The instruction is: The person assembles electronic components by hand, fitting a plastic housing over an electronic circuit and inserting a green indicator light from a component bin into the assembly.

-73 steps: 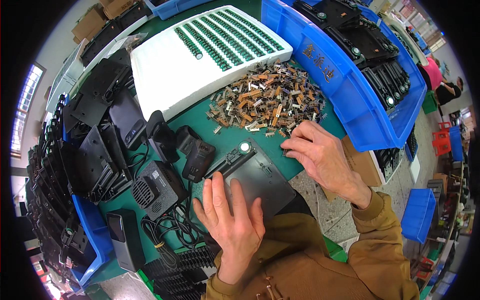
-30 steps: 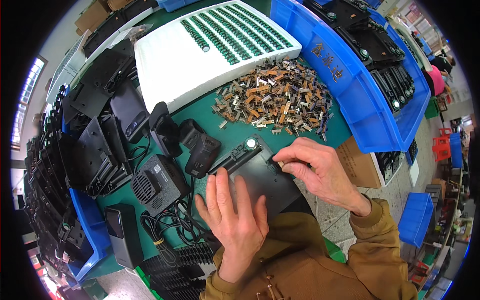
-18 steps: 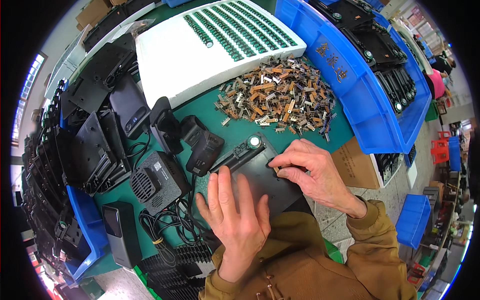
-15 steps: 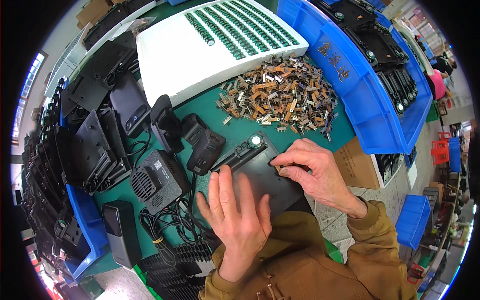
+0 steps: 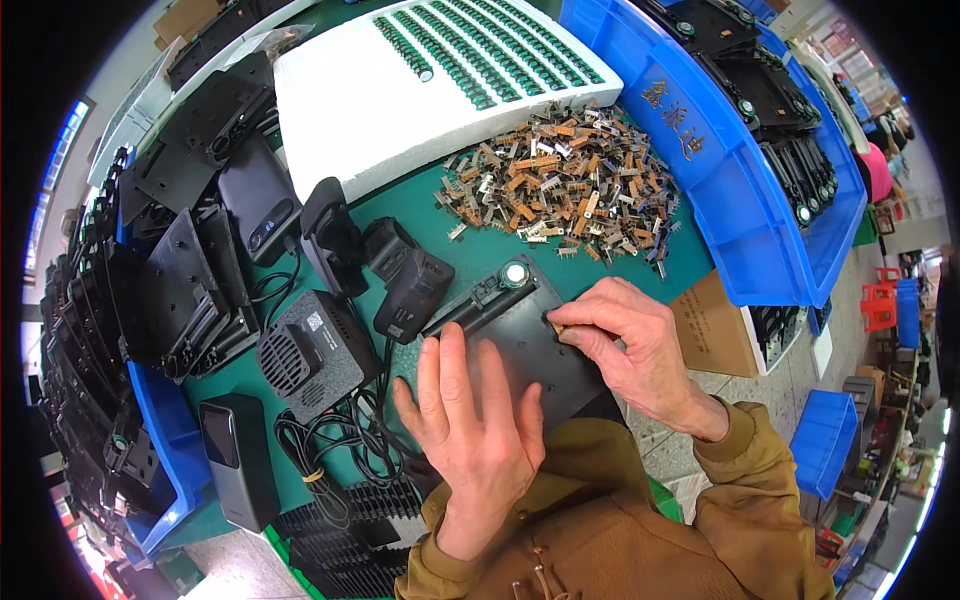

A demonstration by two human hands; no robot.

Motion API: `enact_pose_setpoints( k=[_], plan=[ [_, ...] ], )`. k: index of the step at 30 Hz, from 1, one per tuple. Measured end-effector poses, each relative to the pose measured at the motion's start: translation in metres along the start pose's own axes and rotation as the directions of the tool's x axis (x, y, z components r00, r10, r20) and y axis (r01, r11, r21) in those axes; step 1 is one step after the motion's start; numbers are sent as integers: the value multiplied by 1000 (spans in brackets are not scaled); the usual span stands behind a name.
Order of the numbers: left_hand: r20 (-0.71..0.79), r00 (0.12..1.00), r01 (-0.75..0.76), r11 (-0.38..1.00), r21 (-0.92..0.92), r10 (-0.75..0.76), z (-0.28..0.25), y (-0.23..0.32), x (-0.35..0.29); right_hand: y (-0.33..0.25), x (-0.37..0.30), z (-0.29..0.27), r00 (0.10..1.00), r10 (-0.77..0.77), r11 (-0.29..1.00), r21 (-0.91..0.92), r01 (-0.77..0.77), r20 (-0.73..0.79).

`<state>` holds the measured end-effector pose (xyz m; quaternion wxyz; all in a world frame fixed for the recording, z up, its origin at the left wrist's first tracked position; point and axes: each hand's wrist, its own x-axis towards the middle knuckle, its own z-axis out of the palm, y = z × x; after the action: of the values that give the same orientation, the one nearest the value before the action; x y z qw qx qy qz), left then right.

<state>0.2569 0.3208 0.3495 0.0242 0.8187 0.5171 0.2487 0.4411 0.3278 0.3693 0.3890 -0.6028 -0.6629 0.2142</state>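
A flat black plastic panel lies in front of me on the green table, with a round white-and-green part at its far corner beside a raised black channel. My left hand rests on the panel's near left part, fingers stretched and apart. At the panel's right edge, the thumb and index finger of my right hand pinch a small brown slide switch, mostly hidden by the fingertips. Beyond the panel is a loose heap of small brown-and-metal slide switches.
A white foam tray holds rows of green round parts at the back. Blue bins of black panels stand right, above a cardboard box. Left are stacked black panels, a speaker-like black box, cables and a power bank.
The view has shifted slightly. My right fingertips stay at the panel's right edge, the small brown piece now showing a little between them. My left hand keeps its place on the panel.
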Motion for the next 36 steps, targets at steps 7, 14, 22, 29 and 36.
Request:
enact_pose_setpoints(
  k=[7,14,22,29,36],
  plan=[
    [31,999,12,999,-41,-11,-2,0,-2,-2,1,-5,998,-5,1000,-22,7,67],
    [-1,1000,10,999,-43,-10,0,-1,-3,-11,-3,-15,986,134,986,82,-142,102],
    [22,1000,18,998,-65,-17,-2,-2,-4,-14,-31,-31,872,445,871,126,-474,205],
    [21,1000,15,996,-88,-13,-2,0,-4,-7,-43,-16,828,503,721,408,-560,247],
    [13,1000,11,991,-134,-9,-4,-7,-4,-14,-34,-23,779,527,551,562,-617,339]
  ],
)
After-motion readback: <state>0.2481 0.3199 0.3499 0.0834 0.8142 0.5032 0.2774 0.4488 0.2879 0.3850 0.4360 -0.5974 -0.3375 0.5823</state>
